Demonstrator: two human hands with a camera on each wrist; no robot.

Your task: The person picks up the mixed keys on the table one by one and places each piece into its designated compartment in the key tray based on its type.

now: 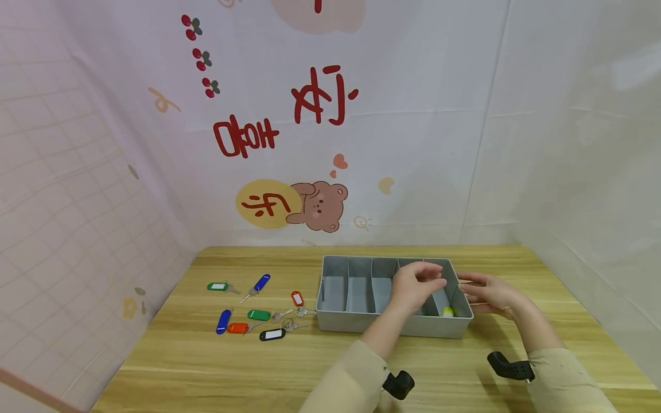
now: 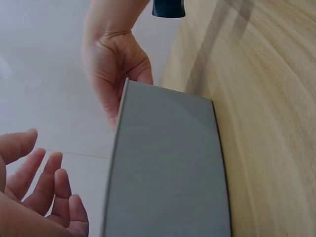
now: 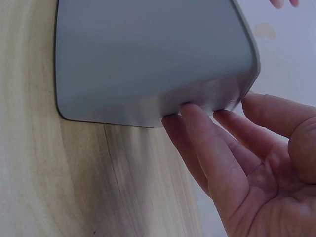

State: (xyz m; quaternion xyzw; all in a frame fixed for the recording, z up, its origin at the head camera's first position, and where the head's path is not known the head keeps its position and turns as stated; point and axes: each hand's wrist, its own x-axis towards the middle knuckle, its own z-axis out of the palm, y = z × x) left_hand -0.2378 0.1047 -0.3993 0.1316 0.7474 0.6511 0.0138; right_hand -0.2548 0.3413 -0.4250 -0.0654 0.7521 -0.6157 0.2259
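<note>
A grey divided box (image 1: 434,327) stands on the wooden table, its several compartments side by side. My left hand (image 1: 413,289) hovers over its right half; in the left wrist view its fingers are loosely bent, with nothing visible between them. At the right end, my right hand (image 1: 493,295) rests its fingertips against the outer wall. The right wrist view shows those fingers (image 3: 212,153) fairly straight on the wall, the thumb by the rim. A yellow-green tag (image 1: 447,312) lies in the rightmost compartment, partly visible. My left hand hides part of the neighbouring compartments.
Left of the box lie several keys with tags: green tags (image 1: 259,315), blue tags (image 1: 224,321), a black tag (image 1: 272,334), an orange-red tag (image 1: 238,328) and a red tag (image 1: 296,298). A printed white cloth (image 1: 413,143) hangs behind the table (image 1: 232,373).
</note>
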